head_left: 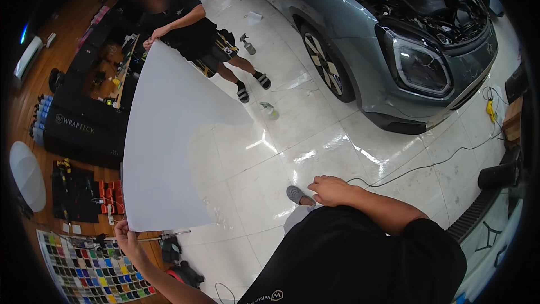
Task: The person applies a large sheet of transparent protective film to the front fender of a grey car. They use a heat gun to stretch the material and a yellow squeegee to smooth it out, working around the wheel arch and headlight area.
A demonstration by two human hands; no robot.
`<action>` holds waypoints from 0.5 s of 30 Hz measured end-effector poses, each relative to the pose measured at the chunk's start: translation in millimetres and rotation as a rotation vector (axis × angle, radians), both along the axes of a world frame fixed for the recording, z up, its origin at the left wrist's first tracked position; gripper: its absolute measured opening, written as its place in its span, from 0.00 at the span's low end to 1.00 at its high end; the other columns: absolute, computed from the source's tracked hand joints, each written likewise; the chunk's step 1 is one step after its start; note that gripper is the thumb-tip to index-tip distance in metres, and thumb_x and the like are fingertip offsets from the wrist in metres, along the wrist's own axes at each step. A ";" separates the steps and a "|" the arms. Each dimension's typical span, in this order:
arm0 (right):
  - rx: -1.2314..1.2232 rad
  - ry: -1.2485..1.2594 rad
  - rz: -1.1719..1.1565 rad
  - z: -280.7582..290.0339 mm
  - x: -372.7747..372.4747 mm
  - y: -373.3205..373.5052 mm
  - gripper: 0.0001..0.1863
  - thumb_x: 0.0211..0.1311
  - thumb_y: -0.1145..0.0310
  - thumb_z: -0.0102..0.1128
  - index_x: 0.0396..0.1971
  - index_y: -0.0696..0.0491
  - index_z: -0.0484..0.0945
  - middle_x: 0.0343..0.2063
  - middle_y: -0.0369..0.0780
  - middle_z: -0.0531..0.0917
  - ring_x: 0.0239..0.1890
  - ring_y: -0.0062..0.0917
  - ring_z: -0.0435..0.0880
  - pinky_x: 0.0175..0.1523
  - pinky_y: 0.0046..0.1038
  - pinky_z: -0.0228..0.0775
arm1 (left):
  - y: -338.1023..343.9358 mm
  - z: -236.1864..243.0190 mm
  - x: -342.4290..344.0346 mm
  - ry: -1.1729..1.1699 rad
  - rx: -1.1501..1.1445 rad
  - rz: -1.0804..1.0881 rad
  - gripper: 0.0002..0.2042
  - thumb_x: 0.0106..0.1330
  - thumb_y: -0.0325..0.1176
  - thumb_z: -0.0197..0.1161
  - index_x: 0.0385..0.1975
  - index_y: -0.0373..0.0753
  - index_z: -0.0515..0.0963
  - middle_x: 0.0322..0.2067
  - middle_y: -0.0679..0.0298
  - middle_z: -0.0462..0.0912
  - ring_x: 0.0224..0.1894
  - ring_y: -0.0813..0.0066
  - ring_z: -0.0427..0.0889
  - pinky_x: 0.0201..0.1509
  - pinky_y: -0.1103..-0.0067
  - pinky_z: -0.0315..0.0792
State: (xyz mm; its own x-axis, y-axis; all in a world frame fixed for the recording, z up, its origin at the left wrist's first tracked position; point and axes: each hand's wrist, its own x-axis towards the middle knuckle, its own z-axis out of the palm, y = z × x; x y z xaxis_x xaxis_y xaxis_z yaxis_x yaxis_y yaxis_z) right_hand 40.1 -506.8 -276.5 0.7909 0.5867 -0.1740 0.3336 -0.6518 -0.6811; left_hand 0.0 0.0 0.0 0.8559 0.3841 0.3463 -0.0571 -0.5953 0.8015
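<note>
A large sheet of whitish film (169, 141) hangs stretched between me and a co-worker (180, 28). My left hand (129, 237) pinches its near left corner. The co-worker grips the far corner with both hands. On its right side the sheet has a curved, uneven edge, bulging out toward a spray bottle (270, 111) on the floor. My right hand (333, 190) is in front of my body with its fingers curled, apart from the film; whatever it may hold is hidden.
A grey-green car (360, 28) with its hood raised stands at the far right. A second spray bottle (247, 45) is near the co-worker's feet. A cable (405, 170) crosses the tiled floor. Along the left are a black counter (84, 135) and a colour swatch board (90, 270).
</note>
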 end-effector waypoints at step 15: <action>0.712 -0.062 0.322 126.7 19.5 131.8 0.21 0.65 0.55 0.50 0.45 0.59 0.74 0.41 0.47 0.76 0.45 0.41 0.74 0.51 0.36 0.67 | -114.5 -13.0 -32.0 0.035 -0.055 -0.090 0.13 0.57 0.16 0.49 0.42 0.33 0.71 0.34 0.65 0.75 0.39 0.80 0.74 0.47 0.83 0.67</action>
State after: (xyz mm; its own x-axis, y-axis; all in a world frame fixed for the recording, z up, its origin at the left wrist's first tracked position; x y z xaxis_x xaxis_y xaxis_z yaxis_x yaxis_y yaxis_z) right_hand 59.6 -375.0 -149.8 0.5589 0.7428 0.3687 0.4828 0.0700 -0.8729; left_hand -32.0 -114.5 -13.0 0.8989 0.3227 0.2962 -0.0799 -0.5440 0.8353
